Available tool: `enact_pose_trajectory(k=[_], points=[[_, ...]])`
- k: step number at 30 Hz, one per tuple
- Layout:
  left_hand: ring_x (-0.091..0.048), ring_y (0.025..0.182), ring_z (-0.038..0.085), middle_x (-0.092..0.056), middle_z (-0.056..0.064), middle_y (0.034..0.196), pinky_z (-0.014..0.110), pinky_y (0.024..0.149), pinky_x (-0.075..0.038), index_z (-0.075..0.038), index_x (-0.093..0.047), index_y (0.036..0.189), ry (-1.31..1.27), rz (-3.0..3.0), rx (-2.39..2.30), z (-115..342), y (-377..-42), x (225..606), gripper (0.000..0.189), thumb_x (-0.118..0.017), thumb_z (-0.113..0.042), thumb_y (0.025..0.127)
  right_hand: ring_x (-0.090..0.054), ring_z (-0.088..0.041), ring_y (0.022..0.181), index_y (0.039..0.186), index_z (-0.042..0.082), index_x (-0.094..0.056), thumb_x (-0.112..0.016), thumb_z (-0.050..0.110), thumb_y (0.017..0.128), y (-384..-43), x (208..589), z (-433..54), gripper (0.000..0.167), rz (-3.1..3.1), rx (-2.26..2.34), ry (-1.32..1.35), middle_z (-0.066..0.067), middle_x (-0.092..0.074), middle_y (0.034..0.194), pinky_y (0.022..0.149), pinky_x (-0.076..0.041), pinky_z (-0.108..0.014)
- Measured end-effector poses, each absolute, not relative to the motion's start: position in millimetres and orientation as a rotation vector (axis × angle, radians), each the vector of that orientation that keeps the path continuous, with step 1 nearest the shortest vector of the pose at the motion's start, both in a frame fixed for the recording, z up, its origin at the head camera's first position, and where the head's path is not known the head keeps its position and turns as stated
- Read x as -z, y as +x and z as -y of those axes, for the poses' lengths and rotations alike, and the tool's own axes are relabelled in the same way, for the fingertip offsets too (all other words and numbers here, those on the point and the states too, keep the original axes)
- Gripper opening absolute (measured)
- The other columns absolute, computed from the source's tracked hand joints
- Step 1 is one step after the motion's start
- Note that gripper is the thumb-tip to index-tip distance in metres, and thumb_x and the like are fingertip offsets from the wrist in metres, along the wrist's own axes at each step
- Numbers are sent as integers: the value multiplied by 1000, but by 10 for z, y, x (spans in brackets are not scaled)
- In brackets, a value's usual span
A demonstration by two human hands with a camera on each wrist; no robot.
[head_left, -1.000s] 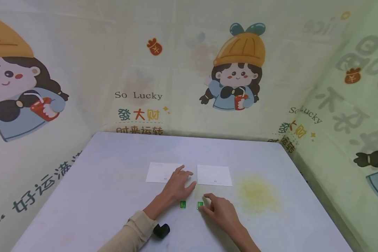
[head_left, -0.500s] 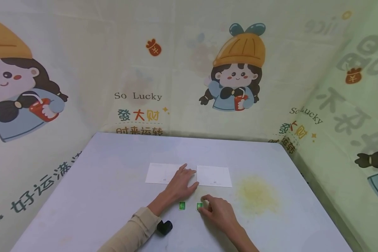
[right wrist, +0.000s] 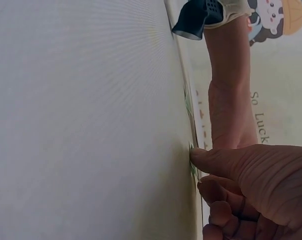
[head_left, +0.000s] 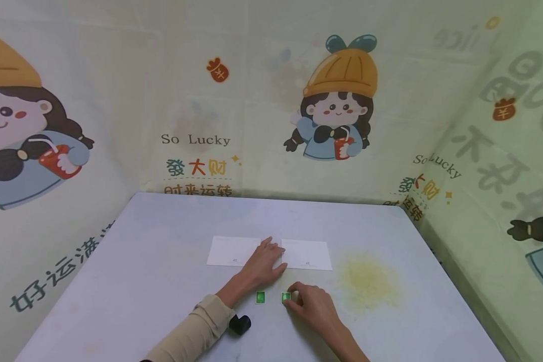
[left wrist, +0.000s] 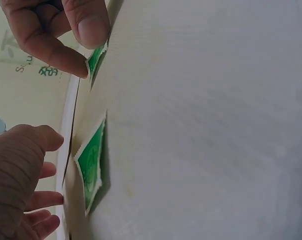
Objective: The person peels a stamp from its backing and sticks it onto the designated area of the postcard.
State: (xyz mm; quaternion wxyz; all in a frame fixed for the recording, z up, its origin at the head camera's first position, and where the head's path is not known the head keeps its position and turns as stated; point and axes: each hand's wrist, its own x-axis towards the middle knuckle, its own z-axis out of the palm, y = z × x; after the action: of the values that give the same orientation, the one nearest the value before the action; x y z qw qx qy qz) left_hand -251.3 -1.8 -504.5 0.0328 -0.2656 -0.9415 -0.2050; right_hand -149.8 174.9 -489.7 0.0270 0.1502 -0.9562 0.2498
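Note:
Two small green postage stamps with toothed white edges lie on the white table. My right hand pinches the right stamp by its edges between thumb and forefinger, the stamp still close against the tabletop. The left stamp lies flat beside it, untouched. Farther back are two white envelopes side by side, the left envelope and the right envelope, each with small print near its lower edge. My left hand, fingers spread and relaxed, reaches over the inner ends of both envelopes and hides part of the left one.
The white table ends at a printed cloth wall behind and on both sides. A yellowish stain marks the tabletop to the right. A black device sits at the left sleeve cuff.
My right forefinger and thumb have drawn together on the right stamp. My left hand has slid slightly right toward the right envelope. The stamps and envelopes keep their places.

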Motion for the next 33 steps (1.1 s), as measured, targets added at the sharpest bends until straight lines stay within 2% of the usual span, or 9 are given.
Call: enact_pose_trajectory(k=[11, 20, 33], points=[[-47, 141, 30, -58, 12, 146, 46, 117, -38, -10, -67, 133, -802, 2918, 546, 19, -2525, 5084, 44, -65, -37, 99, -40, 1, 51, 93, 16, -71, -82, 25, 86, -1494, 4897, -1743, 16, 2905, -787, 490, 15, -49, 56, 47, -34, -21], [-48, 141, 29, -58, 11, 146, 46, 116, -38, -10, -66, 133, -813, 2923, 532, 27, -2508, 5096, 43, -65, -37, 99, -41, 0, 52, 86, 16, -68, -78, 14, 87, -1505, 4896, -1725, 11, 2964, -819, 452, 14, -51, 58, 49, -36, -21], [-48, 141, 27, -59, 9, 145, 45, 117, -38, -9, -63, 137, -830, 2933, 562, 50, -2499, 5075, 47, -63, -37, 100, -42, 2, 52, 84, 18, -64, -77, 15, 87, -1418, 4857, -1724, 13, 2919, -903, 446, 15, -51, 59, 50, -37, -21]])
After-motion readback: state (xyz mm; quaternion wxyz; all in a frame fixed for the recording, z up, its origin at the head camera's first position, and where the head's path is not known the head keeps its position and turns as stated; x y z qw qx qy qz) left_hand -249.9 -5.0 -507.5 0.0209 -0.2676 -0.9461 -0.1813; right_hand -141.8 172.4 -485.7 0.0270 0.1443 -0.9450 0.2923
